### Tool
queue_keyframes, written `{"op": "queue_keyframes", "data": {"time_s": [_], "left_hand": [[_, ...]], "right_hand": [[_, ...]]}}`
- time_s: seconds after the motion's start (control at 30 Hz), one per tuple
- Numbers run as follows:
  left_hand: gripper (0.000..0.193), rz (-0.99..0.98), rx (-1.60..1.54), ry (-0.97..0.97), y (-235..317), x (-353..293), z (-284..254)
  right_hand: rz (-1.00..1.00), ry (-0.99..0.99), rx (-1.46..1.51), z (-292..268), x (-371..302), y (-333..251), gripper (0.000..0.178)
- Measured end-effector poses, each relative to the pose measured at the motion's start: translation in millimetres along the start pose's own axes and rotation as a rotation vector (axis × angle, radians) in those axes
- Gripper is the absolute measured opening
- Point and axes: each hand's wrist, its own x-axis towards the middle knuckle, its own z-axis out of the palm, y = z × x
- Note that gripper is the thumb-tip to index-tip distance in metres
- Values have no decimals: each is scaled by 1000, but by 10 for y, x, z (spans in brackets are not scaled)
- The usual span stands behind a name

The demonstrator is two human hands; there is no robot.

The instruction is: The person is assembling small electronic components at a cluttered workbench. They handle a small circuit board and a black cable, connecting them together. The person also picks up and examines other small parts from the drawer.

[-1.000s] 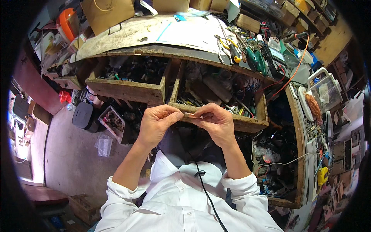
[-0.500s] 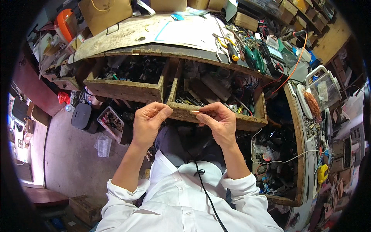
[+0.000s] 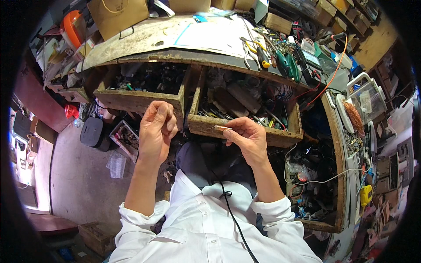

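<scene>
Between the thumb and forefinger of my right hand [image 3: 248, 139] is a small thin piece [image 3: 222, 128], pale and copper-coloured, with a fine wire-like end pointing left. Its exact kind is too small to make out. That hand is in front of the open right wooden drawer [image 3: 245, 134]. My left hand [image 3: 156, 131] is raised in front of the left wooden drawer [image 3: 140, 100], its fingers curled and the thumb pressed against them. Whatever it may hold is hidden. The two hands are apart.
Pliers [image 3: 251, 53] and screwdrivers lie on the workbench [image 3: 184, 56] beside a large white sheet [image 3: 215, 37]. Both drawers are full of parts and tools. A white cable [image 3: 324, 180] crosses a cluttered open compartment at the right. A black bin [image 3: 92, 132] stands on the floor at the left.
My left hand has moved left and up, away from the right hand, and its fingers have curled in. The right hand has stayed almost in place, still pinching the small piece.
</scene>
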Motion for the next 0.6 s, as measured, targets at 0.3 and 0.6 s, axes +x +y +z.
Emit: {"op": "queue_keyframes", "data": {"time_s": [0.3,0.6], "left_hand": [[18,-37,3,-122,74,-50,78],[17,251,899,-259,-30,-101,125]], "right_hand": [[-2,65,41,50,29,-30,15],[90,2,299,60,-4,-73,12]]}}
